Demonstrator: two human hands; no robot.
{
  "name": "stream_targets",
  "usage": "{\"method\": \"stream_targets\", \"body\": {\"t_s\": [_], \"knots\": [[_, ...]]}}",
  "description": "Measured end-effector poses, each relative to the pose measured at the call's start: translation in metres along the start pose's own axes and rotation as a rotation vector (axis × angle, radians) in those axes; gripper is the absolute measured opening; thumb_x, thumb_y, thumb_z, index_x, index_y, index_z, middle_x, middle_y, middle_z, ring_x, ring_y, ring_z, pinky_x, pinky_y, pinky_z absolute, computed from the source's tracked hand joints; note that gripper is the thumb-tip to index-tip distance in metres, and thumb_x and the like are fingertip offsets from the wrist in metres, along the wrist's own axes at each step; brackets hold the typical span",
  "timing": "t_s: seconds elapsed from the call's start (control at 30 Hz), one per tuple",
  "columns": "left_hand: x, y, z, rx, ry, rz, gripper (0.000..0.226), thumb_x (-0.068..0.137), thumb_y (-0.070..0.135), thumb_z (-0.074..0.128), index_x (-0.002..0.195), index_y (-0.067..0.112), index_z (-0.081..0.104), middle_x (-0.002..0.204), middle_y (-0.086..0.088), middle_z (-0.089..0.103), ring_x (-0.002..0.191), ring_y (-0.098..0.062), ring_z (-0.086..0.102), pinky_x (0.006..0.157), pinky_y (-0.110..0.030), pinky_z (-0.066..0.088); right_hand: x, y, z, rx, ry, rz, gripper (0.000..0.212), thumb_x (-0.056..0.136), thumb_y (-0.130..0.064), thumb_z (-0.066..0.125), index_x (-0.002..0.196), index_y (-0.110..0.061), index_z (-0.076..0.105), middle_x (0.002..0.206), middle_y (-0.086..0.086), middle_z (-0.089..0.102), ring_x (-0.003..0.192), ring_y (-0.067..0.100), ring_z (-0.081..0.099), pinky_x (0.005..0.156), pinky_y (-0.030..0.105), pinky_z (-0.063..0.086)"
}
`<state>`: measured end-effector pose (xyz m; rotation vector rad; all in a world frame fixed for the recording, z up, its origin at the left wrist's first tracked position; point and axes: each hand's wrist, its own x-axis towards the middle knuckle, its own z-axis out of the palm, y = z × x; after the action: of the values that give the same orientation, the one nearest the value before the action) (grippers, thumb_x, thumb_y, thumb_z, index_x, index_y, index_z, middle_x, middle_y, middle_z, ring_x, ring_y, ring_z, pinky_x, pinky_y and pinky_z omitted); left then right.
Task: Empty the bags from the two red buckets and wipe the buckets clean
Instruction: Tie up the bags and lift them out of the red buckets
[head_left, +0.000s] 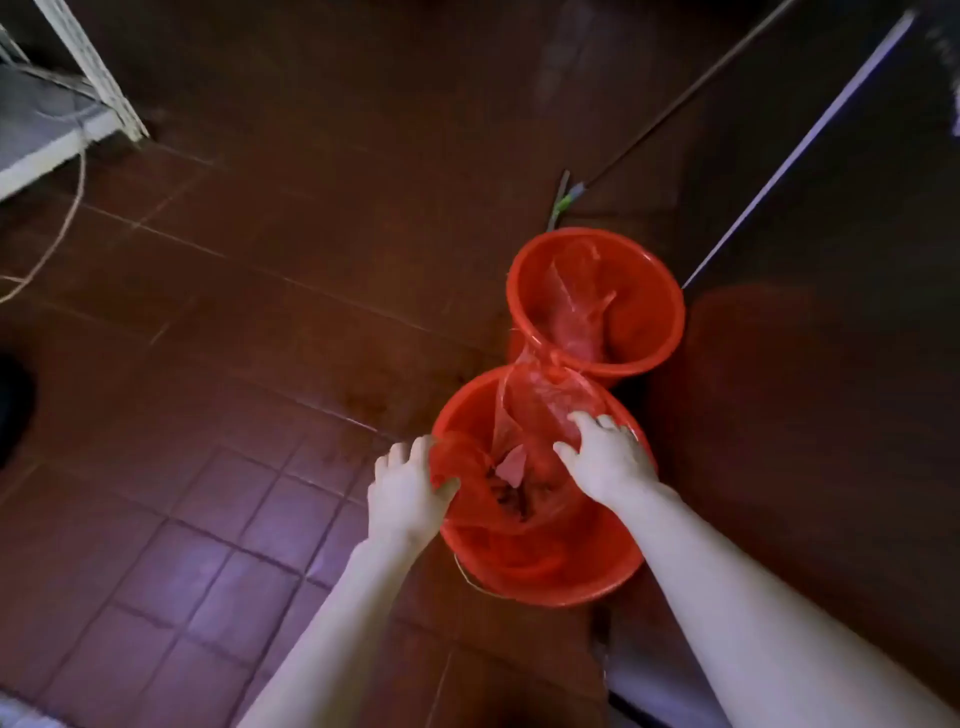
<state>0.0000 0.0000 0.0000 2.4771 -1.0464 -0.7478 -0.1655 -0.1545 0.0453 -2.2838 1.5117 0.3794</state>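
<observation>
We work at the red bag (519, 512) inside the near bucket (545, 577).
Our left hand (408, 491) grips the bag's edge at the bucket's left rim. Our right hand (605, 457) lies on its right side with fingers bent; we cannot tell if it grasps. Just behind stands the far bucket (654, 291) with a second bag (574, 317).

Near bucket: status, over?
Left hand grips bag edge at near bucket rim. Right hand on bag, grip unclear. Bag not yet out. Far bucket close behind, also bagged.
</observation>
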Motion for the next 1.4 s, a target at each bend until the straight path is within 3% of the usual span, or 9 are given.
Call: {"method": "stream_targets", "body": {"t_s": [0.23, 0.37, 0.47, 0.63, 0.77, 0.9, 1.03, 1.1, 1.4], "knots": [[0.064, -0.037, 0.055, 0.014, -0.030, -0.168, 0.064, 0.074, 0.040, 0.073, 0.128, 0.023, 0.044, 0.119, -0.011, 0.055, 0.111, -0.036, 0.055, 0.087, -0.043, 0.049, 0.074, 0.036, 0.082, -0.101, 0.308, 0.060, 0.063, 0.093, -0.043, 0.052, 0.147, -0.024, 0.027, 0.149, 0.005, 0.034, 0.135, 0.027, 0.033, 0.109, 0.040, 0.031], [0.081, -0.042, 0.033, 0.025, -0.188, -0.140, 0.027, 0.067, 0.035, 0.078, 0.079, 0.013, 0.068, 0.060, 0.001, 0.071, 0.061, -0.016, 0.070, 0.058, -0.027, 0.053, 0.103, 0.044, 0.101, -0.097, 0.497, 0.094, 0.076, 0.089, -0.041, 0.061, 0.150, -0.020, 0.021, 0.145, 0.009, 0.039, 0.131, 0.029, 0.038, 0.107, 0.040, 0.033], [0.079, -0.036, 0.011, 0.075, -0.150, -0.061, 0.017, 0.066, 0.027, 0.076, 0.065, 0.013, 0.067, 0.045, 0.004, 0.064, 0.037, -0.006, 0.059, 0.045, -0.018, 0.044, 0.108, 0.047, 0.104, 0.065, 0.450, 0.165, 0.068, 0.087, -0.041, 0.064, 0.143, -0.017, 0.035, 0.128, 0.014, 0.056, 0.122, 0.032, 0.046, 0.100, 0.041, 0.037], [0.062, -0.026, -0.006, -0.509, -0.140, 0.247, 0.020, 0.072, 0.037, 0.080, 0.068, 0.020, 0.068, 0.068, -0.001, 0.071, 0.061, -0.009, 0.063, 0.059, -0.021, 0.048, 0.080, 0.028, 0.110, 0.481, 0.569, 0.098, 0.032, 0.092, -0.036, 0.060, 0.086, -0.006, 0.070, 0.091, 0.018, 0.065, 0.093, 0.038, 0.060, 0.081, 0.038, 0.045], [0.066, -0.007, 0.003, -0.908, -0.077, 0.369, 0.010, 0.079, 0.026, 0.079, 0.084, 0.020, 0.073, 0.099, -0.002, 0.073, 0.092, -0.009, 0.068, 0.082, -0.024, 0.051, 0.055, -0.002, 0.125, 0.765, 0.809, -0.028, 0.022, 0.090, -0.022, 0.065, 0.093, -0.002, 0.072, 0.109, 0.005, 0.057, 0.103, 0.021, 0.057, 0.094, 0.028, 0.042], [0.064, 0.001, 0.026, -1.046, 0.022, 0.371, 0.020, 0.081, 0.005, 0.073, 0.092, 0.022, 0.072, 0.119, 0.005, 0.066, 0.107, -0.005, 0.063, 0.090, -0.031, 0.049, 0.029, -0.026, 0.119, 1.143, 0.628, -0.079, 0.028, 0.094, -0.019, 0.057, 0.118, -0.010, 0.066, 0.124, -0.004, 0.058, 0.112, 0.005, 0.056, 0.092, 0.008, 0.039], [0.059, 0.010, 0.039, -0.984, 0.070, 0.515, 0.024, 0.095, 0.005, 0.055, 0.106, 0.024, 0.064, 0.103, 0.002, 0.070, 0.097, -0.012, 0.067, 0.083, -0.022, 0.050, 0.012, -0.040, 0.112, 1.367, 0.373, -0.093, 0.037, 0.092, -0.037, 0.051, 0.120, -0.015, 0.062, 0.122, 0.005, 0.063, 0.116, 0.025, 0.057, 0.104, 0.044, 0.044], [0.060, 0.016, 0.043, -0.918, 0.110, 0.525, 0.023, 0.100, 0.010, 0.048, 0.107, 0.027, 0.062, 0.095, 0.005, 0.070, 0.089, -0.010, 0.067, 0.079, -0.021, 0.051, 0.011, -0.044, 0.109, 1.419, 0.358, -0.089, 0.042, 0.079, -0.047, 0.049, 0.109, -0.022, 0.064, 0.119, 0.004, 0.064, 0.116, 0.027, 0.057, 0.104, 0.047, 0.043], [0.051, 0.031, 0.058, -1.072, -0.159, 0.249, 0.024, 0.093, 0.015, 0.049, 0.080, 0.019, 0.069, 0.068, 0.006, 0.059, 0.058, -0.005, 0.050, 0.052, -0.018, 0.040, 0.034, -0.030, 0.131, 0.987, 0.365, -0.209, 0.029, 0.099, -0.025, 0.048, 0.123, -0.017, 0.060, 0.115, 0.004, 0.066, 0.106, 0.023, 0.061, 0.084, 0.017, 0.045]]}}
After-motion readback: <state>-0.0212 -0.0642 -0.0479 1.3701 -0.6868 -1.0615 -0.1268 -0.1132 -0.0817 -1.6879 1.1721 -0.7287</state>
